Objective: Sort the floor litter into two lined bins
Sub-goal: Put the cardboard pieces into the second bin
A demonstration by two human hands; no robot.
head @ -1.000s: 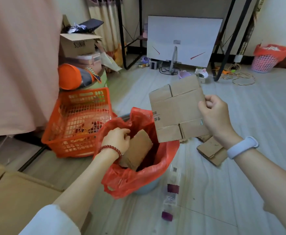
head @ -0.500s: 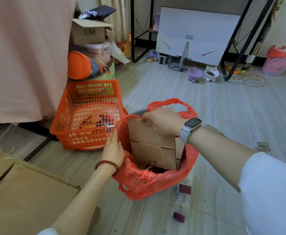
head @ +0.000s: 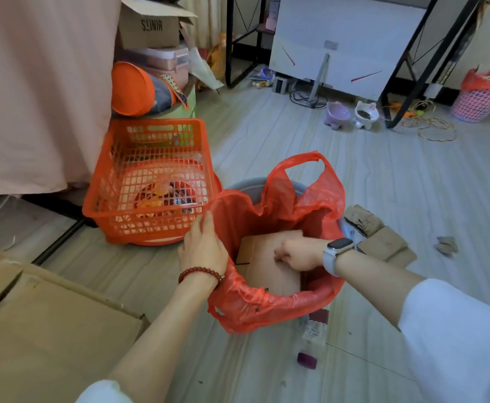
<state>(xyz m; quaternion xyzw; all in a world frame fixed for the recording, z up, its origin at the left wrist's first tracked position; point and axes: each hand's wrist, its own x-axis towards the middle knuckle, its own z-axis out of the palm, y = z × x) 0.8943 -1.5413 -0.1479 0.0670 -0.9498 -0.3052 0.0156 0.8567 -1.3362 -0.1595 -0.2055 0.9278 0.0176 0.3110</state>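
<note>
On the wood-look floor just in front of the person stands a grey bin [head: 245, 184] lined with a red plastic bag [head: 270, 306]. The left hand [head: 203, 248] grips the bag's rim at the bin's nine o'clock side, fingers curled over the edge. The right hand [head: 296, 254] reaches down inside from three o'clock, its fingers bent against a flattened cardboard piece [head: 267, 274] that lies in the bag; whether it pinches the card or only pushes it I cannot tell. A white watch [head: 337, 251] sits on that wrist, a red bead bracelet [head: 200, 271] on the other. At ten o'clock from the bin, touching it, is an orange mesh basket [head: 153, 184] with bright scraps showing through it. More torn cardboard scraps [head: 383, 242] lie on the floor at three o'clock, just beside the bin. At six o'clock, near the bag, a clear plastic bottle [head: 310, 341] with a purple cap lies on the floor. Far off at two o'clock stands a pink lattice bin [head: 479, 103] with its own red liner.
</note>
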